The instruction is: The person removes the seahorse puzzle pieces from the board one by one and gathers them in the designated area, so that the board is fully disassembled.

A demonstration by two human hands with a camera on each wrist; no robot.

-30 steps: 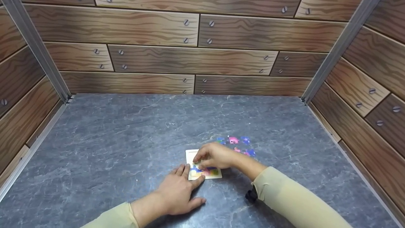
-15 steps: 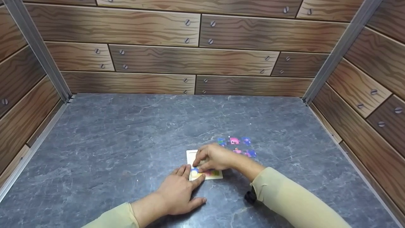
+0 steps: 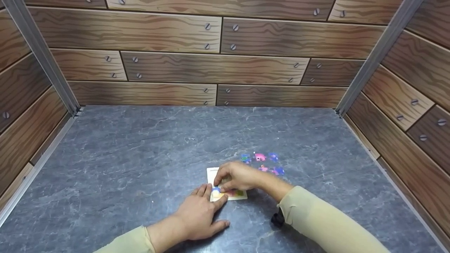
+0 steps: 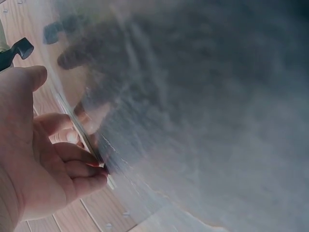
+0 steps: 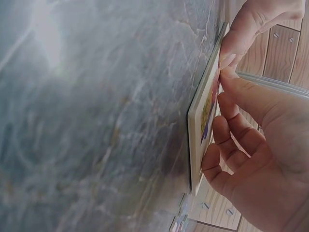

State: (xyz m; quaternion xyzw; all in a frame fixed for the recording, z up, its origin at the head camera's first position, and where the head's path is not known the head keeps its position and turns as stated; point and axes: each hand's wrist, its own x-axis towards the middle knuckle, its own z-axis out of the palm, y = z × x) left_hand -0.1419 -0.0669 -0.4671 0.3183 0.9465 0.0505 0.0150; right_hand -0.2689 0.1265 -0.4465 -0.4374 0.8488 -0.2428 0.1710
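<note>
A small cream-framed puzzle board point(image 3: 212, 172) lies on the table, with colourful pieces fitted along its near part. My left hand point(image 3: 197, 214) rests beside it, its fingers fairly straight and touching the left and near edges; the left wrist view shows the same hand point(image 4: 53, 164) from the palm side. Over the board, my right hand point(image 3: 240, 175) bends its thumb and forefinger around a blue and white puzzle piece point(image 3: 216, 189) at the left side. In the right wrist view the right hand point(image 5: 260, 145) has its fingertips at the board point(image 5: 195, 130); they partly hide the piece.
Several loose puzzle pieces, among them a pink one point(image 3: 259, 157) and a blue one point(image 3: 278, 170), lie beyond the right hand. The grey marbled table point(image 3: 140, 147) is bounded by wood-patterned walls point(image 3: 175, 66) with metal corner posts point(image 3: 379, 52).
My right fingertips have moved slightly down and left across the board, onto the blue and white puzzle piece. My left hand has stayed at the board's edge.
</note>
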